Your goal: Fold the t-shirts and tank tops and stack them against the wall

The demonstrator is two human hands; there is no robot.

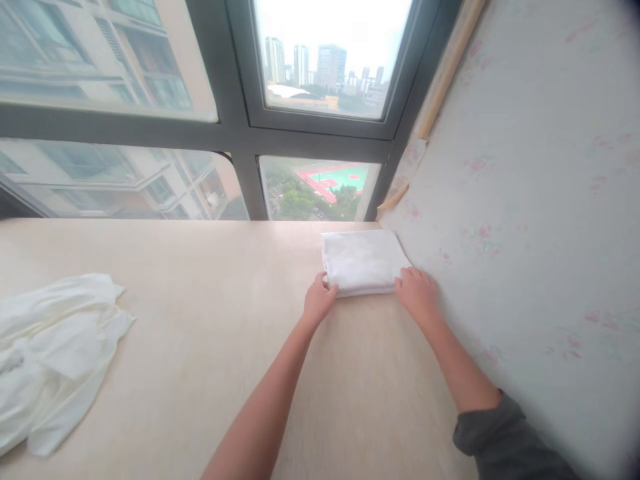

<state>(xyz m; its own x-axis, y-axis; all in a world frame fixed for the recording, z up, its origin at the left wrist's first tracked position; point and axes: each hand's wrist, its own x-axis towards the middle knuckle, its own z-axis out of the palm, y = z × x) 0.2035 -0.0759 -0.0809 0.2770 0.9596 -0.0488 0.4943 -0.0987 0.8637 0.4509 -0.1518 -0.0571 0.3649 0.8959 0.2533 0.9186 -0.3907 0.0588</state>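
Observation:
A white cloth, folded into a flat rectangle, lies on the pale wooden surface in the corner by the window and the wall. My left hand grips its near left corner, thumb on top and fingers at the side edge. At the near right corner, my right hand is closed on the cloth, with some fingers hidden under the hand. Far to the left, a crumpled off-white cloth lies loose, apart from both hands.
A dark-framed window borders the surface at the back. On the right stands a wall with flowered wallpaper, close to my right forearm. Some wallpaper peels at the wooden trim near the window corner.

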